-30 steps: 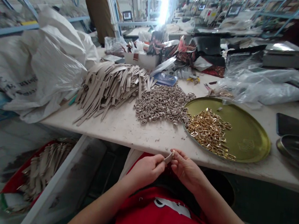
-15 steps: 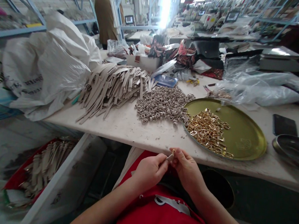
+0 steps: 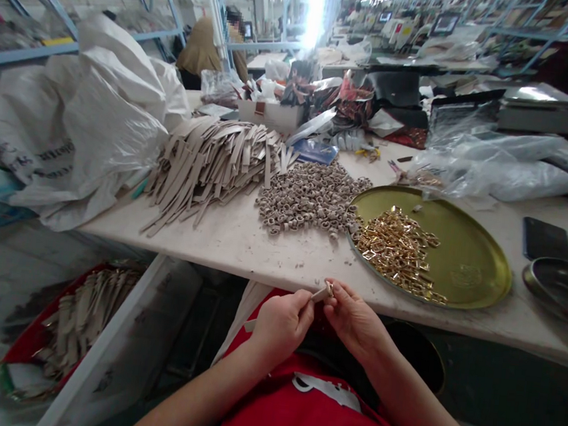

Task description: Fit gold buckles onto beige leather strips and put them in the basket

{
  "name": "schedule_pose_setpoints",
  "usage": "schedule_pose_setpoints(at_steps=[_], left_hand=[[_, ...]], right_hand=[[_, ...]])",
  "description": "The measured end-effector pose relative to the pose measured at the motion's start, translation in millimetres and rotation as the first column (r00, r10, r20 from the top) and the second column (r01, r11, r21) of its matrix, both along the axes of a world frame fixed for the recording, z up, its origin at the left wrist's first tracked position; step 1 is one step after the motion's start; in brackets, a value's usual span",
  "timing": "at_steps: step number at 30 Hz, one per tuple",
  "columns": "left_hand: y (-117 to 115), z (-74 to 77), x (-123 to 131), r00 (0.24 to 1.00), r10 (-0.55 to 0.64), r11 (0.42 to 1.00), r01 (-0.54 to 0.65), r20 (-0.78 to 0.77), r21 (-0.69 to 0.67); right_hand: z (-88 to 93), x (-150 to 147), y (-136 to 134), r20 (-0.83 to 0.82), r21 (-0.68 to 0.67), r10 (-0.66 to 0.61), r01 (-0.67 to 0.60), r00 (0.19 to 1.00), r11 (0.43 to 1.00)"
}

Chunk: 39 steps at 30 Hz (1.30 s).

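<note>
My left hand (image 3: 284,320) pinches a narrow grey strap (image 3: 320,295) just in front of the table's near edge. At the strap's far end, the fingers of my right hand (image 3: 349,313) are closed on a small gold buckle (image 3: 329,288). Beyond my hands, small grey loops (image 3: 305,198) lie in a heap on the table, with a pile of long grey straps (image 3: 219,160) to their left. Gold buckles (image 3: 395,250) are heaped on the left side of a round yellow-green tray (image 3: 471,251).
A white sack (image 3: 106,122) stands at the left. Below the table, a red bin (image 3: 42,324) holds more straps. At the right are a phone (image 3: 546,239) and a dark round dish (image 3: 565,290). Plastic bags (image 3: 499,167) lie behind the tray. Two people are partly visible in the background.
My fingers have shifted slightly apart, showing more of the strap between them. The person in the background is lower, and a second person shows beside them. The view has shifted slightly.
</note>
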<state>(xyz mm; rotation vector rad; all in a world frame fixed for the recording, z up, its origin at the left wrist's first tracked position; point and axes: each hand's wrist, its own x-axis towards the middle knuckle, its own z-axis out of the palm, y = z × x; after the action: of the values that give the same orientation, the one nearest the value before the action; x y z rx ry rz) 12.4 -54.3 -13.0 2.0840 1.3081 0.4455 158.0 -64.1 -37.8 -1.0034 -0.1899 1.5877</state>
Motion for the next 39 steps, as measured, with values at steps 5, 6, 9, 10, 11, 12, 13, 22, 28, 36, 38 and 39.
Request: schedule_pose_setpoints(at_steps=[5, 6, 9, 10, 11, 12, 13, 22, 28, 36, 38, 39], left_hand=[[5, -2.9, 2, 0.981, 0.022, 0.990, 0.006, 0.191, -0.140], [7, -4.5, 3, 0.967, 0.046, 0.982, 0.002, 0.251, -0.190], [10, -9.0, 5, 0.907, 0.140, 0.934, 0.013, 0.396, -0.358], [10, -9.9, 6, 0.894, 0.160, 0.916, 0.024, 0.418, -0.401], [11, -10.3, 6, 0.889, 0.169, 0.901, 0.036, 0.426, -0.433], [11, -10.4, 6, 0.889, 0.170, 0.890, 0.047, 0.426, -0.453], [11, -10.1, 6, 0.889, 0.172, 0.884, 0.051, 0.425, -0.464], [7, -4.7, 4, 0.886, 0.186, 0.853, 0.069, 0.425, -0.517], [4, -0.5, 3, 0.836, 0.210, 0.818, 0.134, 0.508, -0.560], [5, -4.1, 5, 0.784, 0.315, 0.755, 0.135, 0.535, -0.642], [4, -3.2, 5, 0.785, 0.327, 0.750, 0.123, 0.527, -0.650], [4, -2.6, 6, 0.788, 0.330, 0.750, 0.116, 0.520, -0.652]], right_hand=[[-2.9, -7, -5, 0.248, 0.102, 0.053, -0.081, 0.967, 0.991], [-4.6, -8, -6, 0.310, 0.120, 0.064, -0.106, 0.949, 0.987], [-10.4, -7, -10, 0.382, 0.136, 0.071, -0.132, 0.921, 0.982], [-12.0, -7, -10, 0.373, 0.137, 0.063, -0.122, 0.926, 0.983], [-13.1, -7, -10, 0.358, 0.137, 0.051, -0.106, 0.932, 0.985], [-13.4, -7, -10, 0.342, 0.138, 0.035, -0.087, 0.939, 0.987], [-12.9, -8, -10, 0.331, 0.140, 0.021, -0.071, 0.943, 0.988], [2.7, -13, -14, 0.418, 0.176, 0.083, -0.171, 0.905, 0.969], [-1.6, -7, -16, 0.458, 0.173, 0.054, -0.148, 0.887, 0.974], [3.9, -5, -19, 0.495, 0.152, 0.091, -0.189, 0.864, 0.970], [5.0, -5, -17, 0.456, 0.134, 0.128, -0.210, 0.881, 0.968], [5.1, -5, -15, 0.433, 0.127, 0.143, -0.217, 0.890, 0.968]])
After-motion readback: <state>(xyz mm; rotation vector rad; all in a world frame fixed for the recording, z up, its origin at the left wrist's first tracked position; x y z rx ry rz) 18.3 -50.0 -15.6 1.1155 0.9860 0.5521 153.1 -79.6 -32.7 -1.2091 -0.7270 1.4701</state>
